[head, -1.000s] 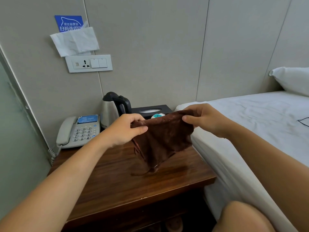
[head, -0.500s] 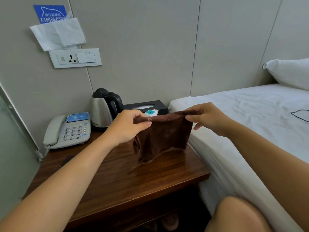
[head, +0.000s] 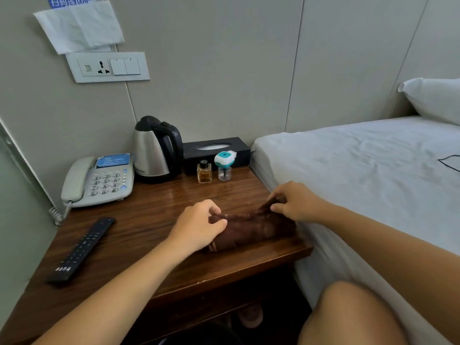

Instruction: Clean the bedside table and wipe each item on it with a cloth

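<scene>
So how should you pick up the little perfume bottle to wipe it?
Pinch the perfume bottle by its flat glass sides, coming from the front and above. It stands upright with the mosquito repeller close on its right and the tissue box right behind; the front is free.

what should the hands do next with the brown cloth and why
Probably press the folded cloth flat, then wipe toward the bare wood of the bedside table. Left hand and right hand pinch its ends, and it already lies on the tabletop, bunched, near the bed-side edge.
</scene>
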Demonstrator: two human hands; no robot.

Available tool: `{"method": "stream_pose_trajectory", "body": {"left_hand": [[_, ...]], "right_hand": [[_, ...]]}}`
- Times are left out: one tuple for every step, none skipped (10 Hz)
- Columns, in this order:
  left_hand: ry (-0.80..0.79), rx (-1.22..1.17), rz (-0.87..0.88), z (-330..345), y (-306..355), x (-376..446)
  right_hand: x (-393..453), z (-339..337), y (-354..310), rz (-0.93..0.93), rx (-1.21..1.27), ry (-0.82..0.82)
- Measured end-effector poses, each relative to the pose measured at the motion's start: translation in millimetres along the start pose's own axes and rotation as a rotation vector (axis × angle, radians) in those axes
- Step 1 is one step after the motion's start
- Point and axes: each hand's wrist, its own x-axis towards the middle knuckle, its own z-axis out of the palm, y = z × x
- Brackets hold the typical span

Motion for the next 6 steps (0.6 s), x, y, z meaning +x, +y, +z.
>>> {"method": "stream_pose_trajectory", "body": {"left_hand": [[0.059, 0.048, 0.091, 7.7, -3.0, -3.0], [-0.015, 0.051, 0.127, 9.8, -4.7, -2.6], [-0.005, -0.037, 0.119, 10.4, -4.4, -3.1], [-0.077, -0.103, 0.129, 12.3, -0.7, -6.2], [-0.141, -0.065, 0.160, 11.9, 2.5, -10.0], [-0.071, 0.001, 0.141, 4.7, -0.9, -7.7]], "right_hand": [[-1.6, 11.1, -2.4, -0.134, -0.088, 0.045], [-6.9, 17.1, -4.3, -0.314, -0.152, -0.104], [-7.8, 20.2, -2.3, -0.302, -0.177, -0.132], [-10.0, 14.1, 1.0, -0.292, -0.181, -0.132], [-11.5, 4.0, -0.9, -0.254, -0.164, -0.209], [-5.7, 3.0, -6.8, -0.203, -0.148, -0.189]]}}
